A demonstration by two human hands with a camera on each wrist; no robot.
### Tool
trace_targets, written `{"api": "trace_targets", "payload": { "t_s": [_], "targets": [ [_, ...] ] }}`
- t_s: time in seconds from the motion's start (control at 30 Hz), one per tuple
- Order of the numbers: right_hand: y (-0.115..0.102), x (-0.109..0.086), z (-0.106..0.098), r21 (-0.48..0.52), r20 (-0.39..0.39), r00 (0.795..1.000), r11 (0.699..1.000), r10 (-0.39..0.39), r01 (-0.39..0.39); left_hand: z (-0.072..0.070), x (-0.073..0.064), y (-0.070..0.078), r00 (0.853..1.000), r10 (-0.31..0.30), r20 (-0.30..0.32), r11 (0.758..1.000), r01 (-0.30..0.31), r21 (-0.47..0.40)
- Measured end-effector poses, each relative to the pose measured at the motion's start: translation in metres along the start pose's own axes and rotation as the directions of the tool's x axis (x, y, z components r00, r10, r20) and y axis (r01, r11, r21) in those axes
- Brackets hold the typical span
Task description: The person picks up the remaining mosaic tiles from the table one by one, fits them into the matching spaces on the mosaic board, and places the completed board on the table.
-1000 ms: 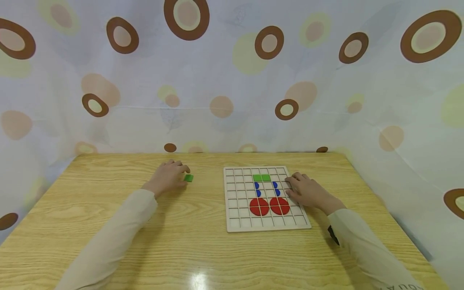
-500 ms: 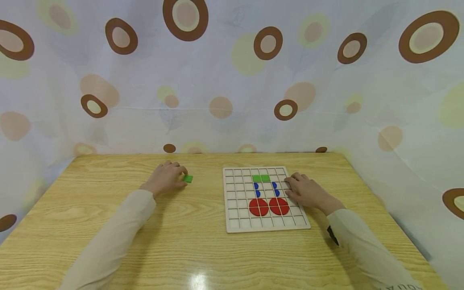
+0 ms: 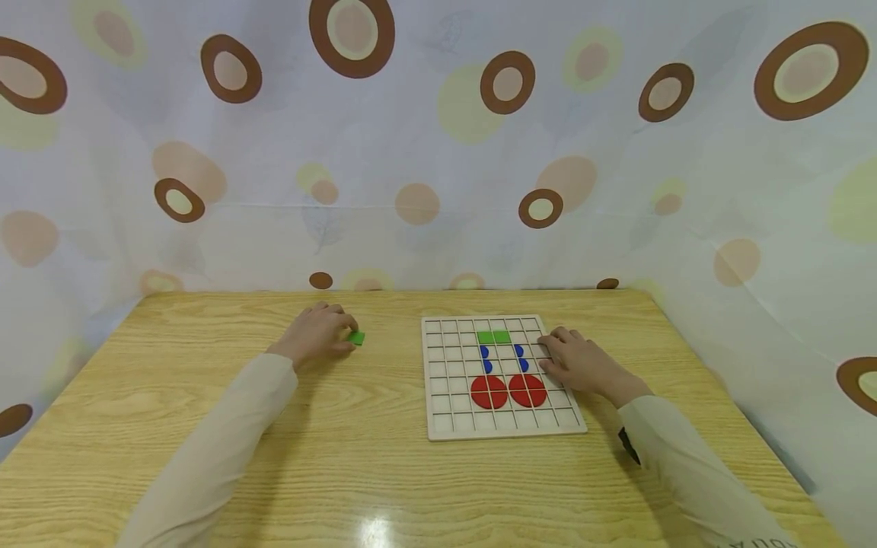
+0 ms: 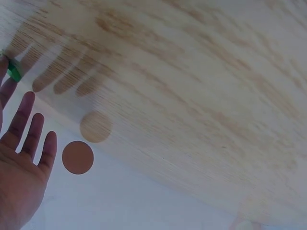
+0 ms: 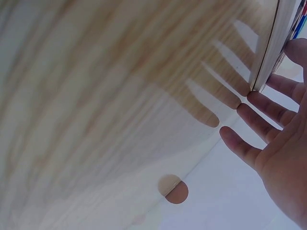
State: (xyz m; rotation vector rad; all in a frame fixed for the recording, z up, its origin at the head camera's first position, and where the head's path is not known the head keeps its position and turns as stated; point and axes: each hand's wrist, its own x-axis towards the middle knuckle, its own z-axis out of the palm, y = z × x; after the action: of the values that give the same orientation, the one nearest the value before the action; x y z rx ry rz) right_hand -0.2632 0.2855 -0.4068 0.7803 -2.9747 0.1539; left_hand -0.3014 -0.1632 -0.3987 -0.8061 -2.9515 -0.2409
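Note:
In the head view, my left hand (image 3: 315,336) is over the table left of the board, pinching a small green square tile (image 3: 357,338) between thumb and forefinger. The left wrist view shows that tile (image 4: 15,74) at its left edge, the other fingers stretched out. My right hand (image 3: 582,361) rests on the right edge of a pale square grid board (image 3: 445,423), thumb and forefinger reaching over its top. Two green squares (image 3: 486,337) sit side by side on the board, above several blue half-circles (image 3: 485,352). Below them are two red circles (image 3: 482,384) made of quarter pieces.
The board lies flat on a wood-grain table (image 3: 356,457). A white cloth wall (image 3: 370,236) with brown and beige circles rises behind the table and along its sides. Something small and black (image 3: 629,446) shows beneath the right sleeve.
My left thumb and forefinger have closed on the green tile's edges, with the tile barely shifted. My right hand and the board stay in place.

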Motion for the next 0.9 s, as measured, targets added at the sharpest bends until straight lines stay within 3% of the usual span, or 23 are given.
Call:
{"api": "trace_targets", "payload": {
  "t_s": [0.57, 0.9],
  "targets": [
    [0.0019, -0.0002, 0.0028, 0.0, 0.004, 1.0, 1.0, 0.01, -0.01, 0.0029, 0.001, -0.0019, 1.0, 0.014, -0.007, 0.995, -0.014, -0.099],
    [-0.0007, -0.0007, -0.0012, 0.022, 0.018, 1.0, 1.0, 0.011, -0.011, -0.0022, 0.0037, 0.0028, 1.0, 0.013, 0.007, 0.999, -0.012, -0.051]
  ]
}}
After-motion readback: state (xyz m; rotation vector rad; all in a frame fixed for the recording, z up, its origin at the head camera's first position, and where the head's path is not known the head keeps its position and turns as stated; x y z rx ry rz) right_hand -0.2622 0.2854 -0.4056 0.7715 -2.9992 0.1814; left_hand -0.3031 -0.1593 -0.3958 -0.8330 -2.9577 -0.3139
